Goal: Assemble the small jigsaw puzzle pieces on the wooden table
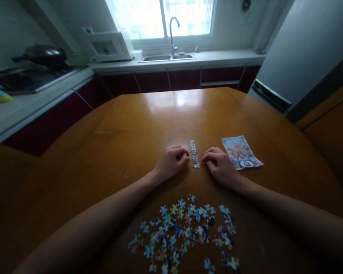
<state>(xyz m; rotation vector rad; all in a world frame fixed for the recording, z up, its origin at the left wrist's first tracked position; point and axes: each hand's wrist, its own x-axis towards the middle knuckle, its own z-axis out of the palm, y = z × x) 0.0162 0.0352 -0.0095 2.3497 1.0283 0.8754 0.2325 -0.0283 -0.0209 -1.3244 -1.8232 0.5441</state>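
Puzzle strip [194,155] lies on the table [131,129] between my left hand [172,161] and right hand [220,166], which rest apart, fingers [212,156] loosely curled; whether either touches it, I cannot tell. Loose pieces [177,230] lie nearer me.

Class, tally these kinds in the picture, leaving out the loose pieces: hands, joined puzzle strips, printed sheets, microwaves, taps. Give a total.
Left hand and right hand: 2
Strip: 1
Sheet: 1
Microwave: 1
Tap: 1
Total: 6
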